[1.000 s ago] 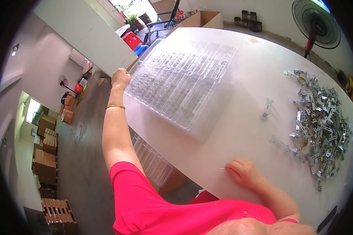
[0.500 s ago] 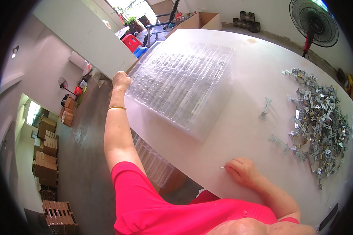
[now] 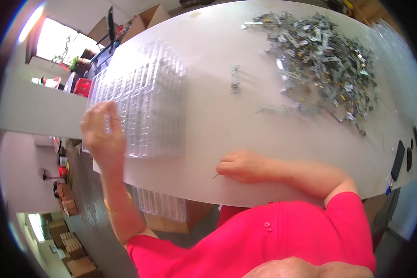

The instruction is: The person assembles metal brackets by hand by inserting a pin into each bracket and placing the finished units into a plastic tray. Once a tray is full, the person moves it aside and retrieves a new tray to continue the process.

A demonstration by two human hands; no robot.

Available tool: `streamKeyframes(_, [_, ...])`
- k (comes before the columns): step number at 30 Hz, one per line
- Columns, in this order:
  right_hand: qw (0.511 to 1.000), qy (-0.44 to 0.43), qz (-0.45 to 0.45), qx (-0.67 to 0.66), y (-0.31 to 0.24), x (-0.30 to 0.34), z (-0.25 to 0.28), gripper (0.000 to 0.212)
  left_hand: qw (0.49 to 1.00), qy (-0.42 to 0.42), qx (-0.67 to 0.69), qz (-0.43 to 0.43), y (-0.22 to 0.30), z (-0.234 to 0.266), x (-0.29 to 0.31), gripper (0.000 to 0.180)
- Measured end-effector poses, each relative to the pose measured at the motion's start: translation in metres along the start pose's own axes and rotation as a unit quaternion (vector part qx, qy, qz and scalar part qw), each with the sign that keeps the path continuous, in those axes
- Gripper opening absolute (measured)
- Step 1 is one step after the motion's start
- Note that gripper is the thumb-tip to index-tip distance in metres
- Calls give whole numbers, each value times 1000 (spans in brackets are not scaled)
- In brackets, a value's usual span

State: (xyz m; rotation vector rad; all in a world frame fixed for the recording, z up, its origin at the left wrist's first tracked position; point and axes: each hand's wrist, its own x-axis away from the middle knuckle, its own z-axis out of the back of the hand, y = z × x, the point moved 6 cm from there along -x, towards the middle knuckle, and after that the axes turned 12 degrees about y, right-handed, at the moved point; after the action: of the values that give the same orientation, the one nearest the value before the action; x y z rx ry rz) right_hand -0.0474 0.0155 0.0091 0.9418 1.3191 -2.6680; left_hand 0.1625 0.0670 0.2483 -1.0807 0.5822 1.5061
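Note:
A stack of clear plastic trays stands on the left of the white table. In front of the stack's left side is my left hand, smeared by motion, its fingers bent; I cannot make out whether anything is in them. My right hand rests on the table near its front edge, fingers closed round a thin metal pin whose tip sticks out to the left. Beyond it lie two loose metal brackets, one standing apart and one nearer the pile.
A heap of small metal brackets covers the far right of the table. Clear plastic bags lie at the right edge, near a black phone-like object. Below the table are more clear trays and a cardboard box.
The view has swung to the right. My left hand has come off the tray stack's far left edge and is now nearer, in front of the trays. My right hand still holds the pin.

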Motion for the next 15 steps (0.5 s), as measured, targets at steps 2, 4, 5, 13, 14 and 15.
streamKeyframes(2, [1000,5,13,5,1,3,4,10,993,-30,106,-37,72,-9,5,11])
streamKeyframes(4, [999,-16,41,10,-5,5,2,9,974,-56,217,-37,125,-26,16,17])
streamKeyframes(5, [999,-11,37,13,-6,6,3,9,963,-78,255,-31,147,-40,22,17])
streamKeyframes(13, [989,6,146,33,-21,10,2,12,898,-229,373,-48,252,-140,63,29])
streamKeyframes(14, [989,11,144,36,-21,10,3,12,891,-256,370,-64,261,-147,67,32])
streamKeyframes(15, [987,29,156,21,-25,10,9,11,890,-279,354,-73,267,-153,70,31])
